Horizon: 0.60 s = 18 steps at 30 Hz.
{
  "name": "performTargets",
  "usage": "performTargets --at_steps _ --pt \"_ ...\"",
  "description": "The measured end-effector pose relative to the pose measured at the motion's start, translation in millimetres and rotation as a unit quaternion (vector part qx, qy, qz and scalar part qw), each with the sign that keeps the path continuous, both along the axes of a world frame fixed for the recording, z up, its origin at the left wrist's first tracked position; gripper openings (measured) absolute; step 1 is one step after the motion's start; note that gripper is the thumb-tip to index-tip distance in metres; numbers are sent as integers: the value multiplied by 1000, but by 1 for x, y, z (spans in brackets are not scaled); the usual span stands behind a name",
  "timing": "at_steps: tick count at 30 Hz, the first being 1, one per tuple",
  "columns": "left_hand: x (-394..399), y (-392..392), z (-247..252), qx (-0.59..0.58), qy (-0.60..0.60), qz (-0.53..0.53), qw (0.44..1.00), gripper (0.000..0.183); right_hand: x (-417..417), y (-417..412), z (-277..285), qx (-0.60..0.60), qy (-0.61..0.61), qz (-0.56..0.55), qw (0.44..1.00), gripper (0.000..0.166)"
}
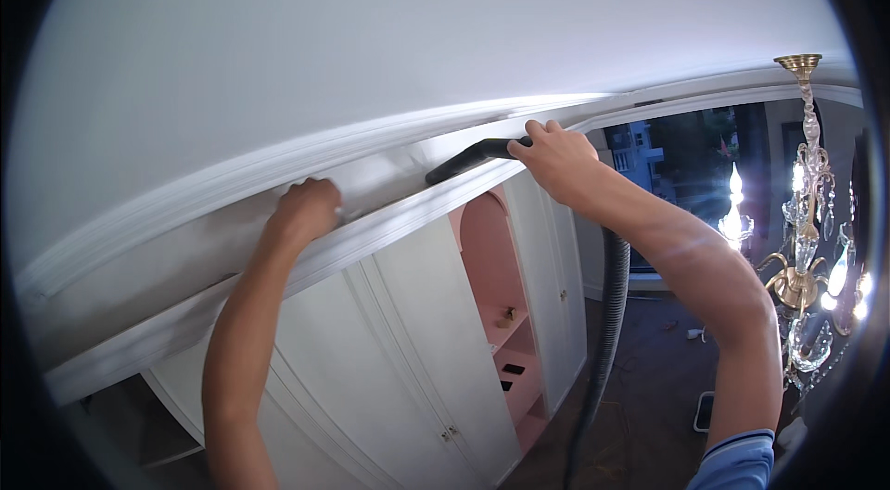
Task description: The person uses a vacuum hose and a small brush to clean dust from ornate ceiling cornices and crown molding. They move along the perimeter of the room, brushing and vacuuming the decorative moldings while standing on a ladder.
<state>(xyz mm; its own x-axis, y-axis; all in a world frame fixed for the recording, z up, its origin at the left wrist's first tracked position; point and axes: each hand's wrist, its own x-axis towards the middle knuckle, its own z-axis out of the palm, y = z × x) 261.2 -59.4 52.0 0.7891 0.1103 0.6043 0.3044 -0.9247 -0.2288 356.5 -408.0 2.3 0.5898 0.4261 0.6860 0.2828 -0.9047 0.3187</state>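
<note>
My right hand [562, 162] grips a bent black vacuum cleaner wand [480, 155]. Its far end points left into a recessed ceiling cove [379, 177] and rests at or just above the cove's white moulded lip [410, 196]. From below my right forearm a ribbed grey hose [615, 302] hangs towards the floor. My left hand [306, 212] is over the same cove, left of the wand's tip, with its fingers curled. It is blurred, and a small pale spot shows at its edge; whether it holds anything is unclear.
White wardrobe doors [410, 323] stand below the cove, with a pink shelf niche [487, 246] between them. A lit crystal chandelier [799, 246] hangs close to my right arm. Behind it is a window [667, 163]. The white ceiling [431, 17] lies just above my hands.
</note>
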Motion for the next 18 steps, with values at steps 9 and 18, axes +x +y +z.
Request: performTargets --at_steps 9,18 --pt "4 36 22 -113 70 -61 989 27 -1 3 6 1 -15 43 999 49" --pt "22 35 -1 10 -9 -107 994 36 -3 -11 2 -11 -35 81 996 51"
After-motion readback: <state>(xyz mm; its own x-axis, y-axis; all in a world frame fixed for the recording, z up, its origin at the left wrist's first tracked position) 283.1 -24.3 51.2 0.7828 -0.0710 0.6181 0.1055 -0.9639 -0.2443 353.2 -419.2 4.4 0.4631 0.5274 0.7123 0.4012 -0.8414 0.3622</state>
